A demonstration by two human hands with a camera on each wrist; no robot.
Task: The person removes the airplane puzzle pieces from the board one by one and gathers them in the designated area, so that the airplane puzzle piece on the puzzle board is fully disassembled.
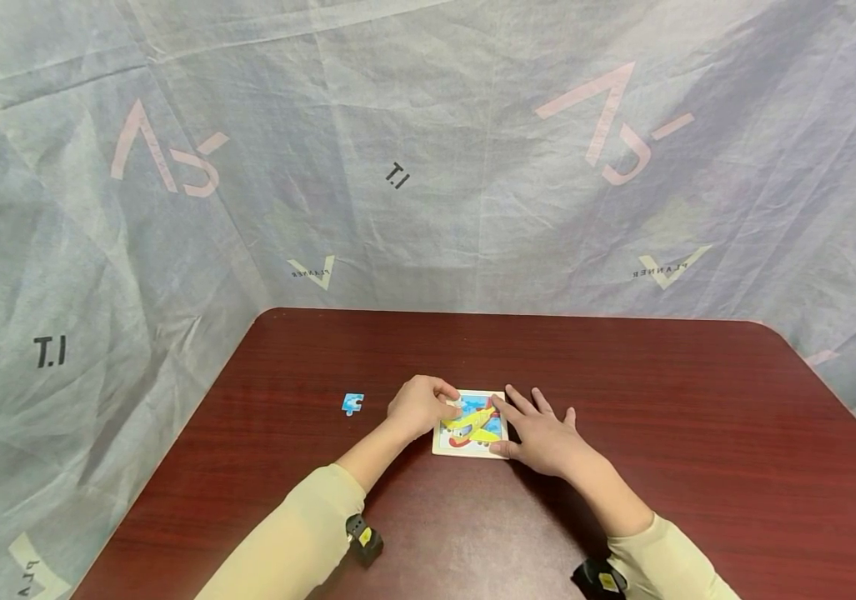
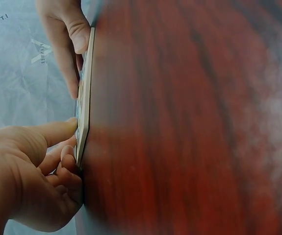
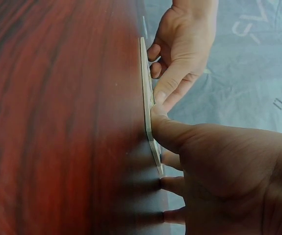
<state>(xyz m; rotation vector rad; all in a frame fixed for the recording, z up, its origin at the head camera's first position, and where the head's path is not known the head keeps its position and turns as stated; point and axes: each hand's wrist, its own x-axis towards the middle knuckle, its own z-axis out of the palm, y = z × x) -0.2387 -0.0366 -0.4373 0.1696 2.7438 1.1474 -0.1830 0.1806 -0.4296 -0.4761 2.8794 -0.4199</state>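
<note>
A jigsaw puzzle (image 1: 482, 427) with a yellow airplane picture lies in a pale wooden frame flat on the table. At its upper left, my left hand (image 1: 422, 406) pinches a puzzle piece between thumb and index finger; the fingers largely hide that piece. The other left fingers curl beside the frame in the left wrist view. My right hand (image 1: 543, 433) is spread at the frame's right side, its thumb (image 3: 163, 125) resting on the near right edge and its index fingertip touching the upper right. Its other fingers reach onto the table.
A loose blue puzzle piece (image 1: 352, 403) lies on the dark red wooden table (image 1: 645, 392), left of the left hand. Grey printed cloth (image 1: 465, 208) hangs behind the table and along its left side. Black cameras are strapped at both wrists.
</note>
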